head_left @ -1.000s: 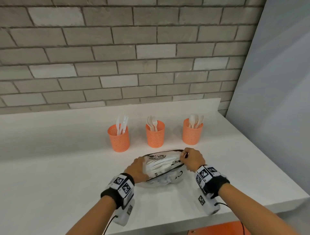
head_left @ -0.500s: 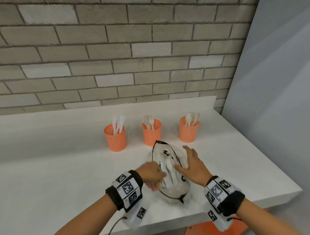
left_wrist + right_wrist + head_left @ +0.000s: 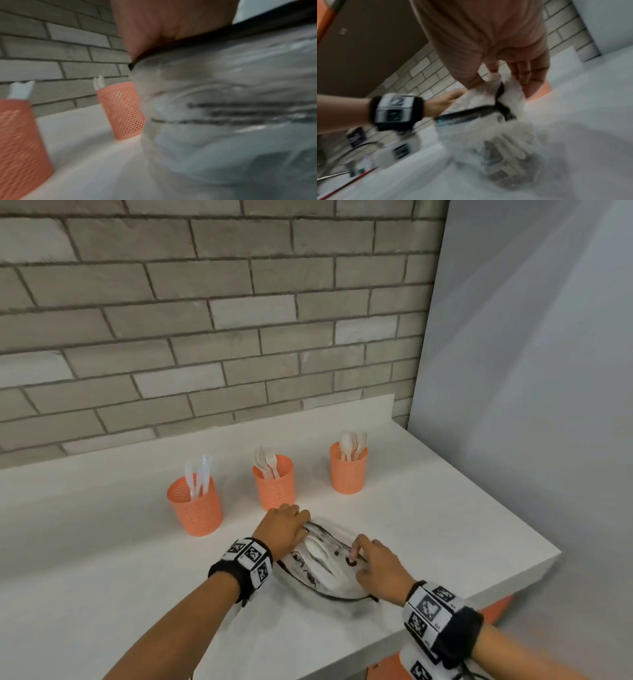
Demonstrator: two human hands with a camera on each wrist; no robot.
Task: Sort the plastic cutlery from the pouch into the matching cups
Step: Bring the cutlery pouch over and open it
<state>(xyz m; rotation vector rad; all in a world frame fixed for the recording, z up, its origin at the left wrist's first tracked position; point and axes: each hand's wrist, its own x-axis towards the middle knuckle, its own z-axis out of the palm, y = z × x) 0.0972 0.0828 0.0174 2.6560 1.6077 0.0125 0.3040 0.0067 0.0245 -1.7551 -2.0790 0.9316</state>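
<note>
A clear pouch [image 3: 329, 568] with black zip trim lies on the white counter [image 3: 102, 542], with white plastic cutlery [image 3: 317, 546] showing inside. My left hand [image 3: 301, 525] grips its far left end. My right hand [image 3: 356, 553] pinches its near right edge by the zip; in the right wrist view the fingers [image 3: 494, 75] hold the pouch [image 3: 481, 129] up. Behind stand three orange mesh cups: knives [image 3: 196, 505], forks [image 3: 274, 481], spoons [image 3: 348, 467]. In the left wrist view the pouch [image 3: 223, 108] fills the right side.
A brick wall [image 3: 205, 320] runs behind the counter and a grey panel [image 3: 531, 371] closes the right side. The counter's front edge [image 3: 428, 621] lies just under my right wrist. An orange object [image 3: 493, 607] shows below that edge.
The pouch has turned from crosswise to slanting across the counter. My right hand went from lying flat on it to pinching its edge; my left hand moved to its far end.
</note>
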